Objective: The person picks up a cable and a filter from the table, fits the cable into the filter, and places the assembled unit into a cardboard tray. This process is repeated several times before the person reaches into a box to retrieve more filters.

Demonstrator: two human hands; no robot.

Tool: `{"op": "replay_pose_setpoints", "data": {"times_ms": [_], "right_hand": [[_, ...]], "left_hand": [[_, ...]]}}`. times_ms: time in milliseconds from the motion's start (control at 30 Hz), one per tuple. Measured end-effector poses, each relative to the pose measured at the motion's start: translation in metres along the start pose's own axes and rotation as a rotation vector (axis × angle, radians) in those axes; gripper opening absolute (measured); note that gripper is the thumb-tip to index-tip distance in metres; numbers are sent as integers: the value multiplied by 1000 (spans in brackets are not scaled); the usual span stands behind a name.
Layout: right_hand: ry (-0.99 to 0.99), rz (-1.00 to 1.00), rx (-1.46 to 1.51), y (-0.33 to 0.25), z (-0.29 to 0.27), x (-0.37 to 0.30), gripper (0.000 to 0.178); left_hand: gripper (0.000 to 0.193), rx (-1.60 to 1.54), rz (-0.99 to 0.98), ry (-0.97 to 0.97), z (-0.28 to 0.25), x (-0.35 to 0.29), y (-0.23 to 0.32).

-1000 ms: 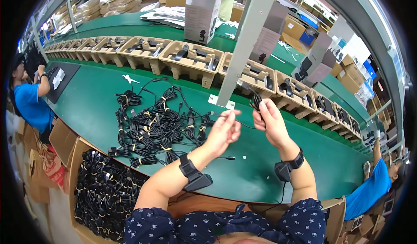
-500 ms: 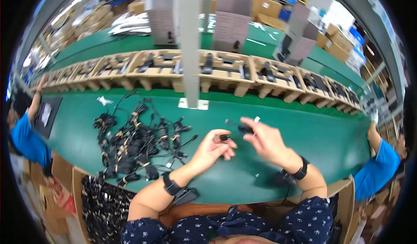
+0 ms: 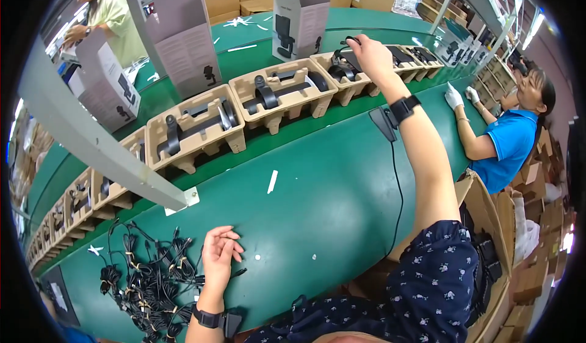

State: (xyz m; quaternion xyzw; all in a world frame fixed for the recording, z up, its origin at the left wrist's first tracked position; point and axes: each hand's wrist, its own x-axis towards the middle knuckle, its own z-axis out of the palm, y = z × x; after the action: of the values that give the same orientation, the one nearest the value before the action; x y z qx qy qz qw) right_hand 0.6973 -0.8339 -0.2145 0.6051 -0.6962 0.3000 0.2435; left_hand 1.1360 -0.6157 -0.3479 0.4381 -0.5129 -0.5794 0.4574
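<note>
My right hand (image 3: pixel 373 61) is stretched out over a moulded tan tray (image 3: pixel 360 87) in the far row, its fingertips closed on a thin black cable (image 3: pixel 350 40). Part of the cable hangs toward the tray; its far end cannot be made out. My left hand (image 3: pixel 220 250) is above the green table (image 3: pixel 305 202), palm turned up, fingers loosely bent and apart, with nothing visible in it. Beside it on the left is a heap of black cables (image 3: pixel 146 282), many tied in bundles. Both wrists wear black straps, each with a black block attached.
Several tan trays (image 3: pixel 284 102) holding black parts stand in a row along the table's far side. Printed boxes (image 3: pixel 186 53) stand behind them. A grey post (image 3: pixel 97 129) rises at the left. On the right, a co-worker in a blue shirt (image 3: pixel 508 141) wears white gloves.
The view has swung to the right. My right hand has moved from mid-table out to the tray row with the cable. My left hand has let go of the small black piece it held.
</note>
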Motion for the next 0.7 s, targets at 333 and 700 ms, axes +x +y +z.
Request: {"op": "replay_pose_setpoints", "data": {"times_ms": [333, 700], "right_hand": [[-352, -511, -354, -13, 57, 6, 26], [-225, 72, 152, -36, 112, 3, 25]], "left_hand": [[23, -28, -45, 59, -11, -2, 10], [18, -12, -67, 79, -23, -6, 14]]}}
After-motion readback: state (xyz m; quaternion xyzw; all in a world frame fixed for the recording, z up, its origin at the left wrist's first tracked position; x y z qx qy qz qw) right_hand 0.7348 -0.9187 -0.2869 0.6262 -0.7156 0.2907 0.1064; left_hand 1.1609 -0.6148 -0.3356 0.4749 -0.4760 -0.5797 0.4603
